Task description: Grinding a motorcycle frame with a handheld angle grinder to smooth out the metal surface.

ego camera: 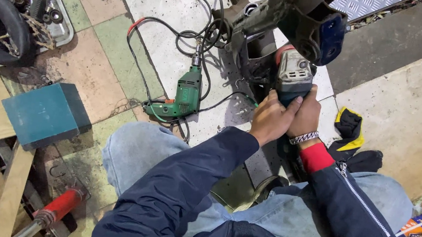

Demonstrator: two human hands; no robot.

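**Gripping a grinder with both hands against a dark metal frame**

Sitting low in the frame, the person's jeans-clad knees fill the bottom edge. Just above centre, the left hand (271,119) and right hand (305,116) wrap closed around the angle grinder (293,76), each grip tight on its body, fingers overlapping. Its long axis runs roughly up the frame, head end pointing toward the metal frame (299,15) at upper centre. Judging from this, the head could kick or bind against the metal, since the hands sit close behind it. The black cord (222,100) trails left near the green drill (185,95) on the tiled floor (141,43) and could snag.
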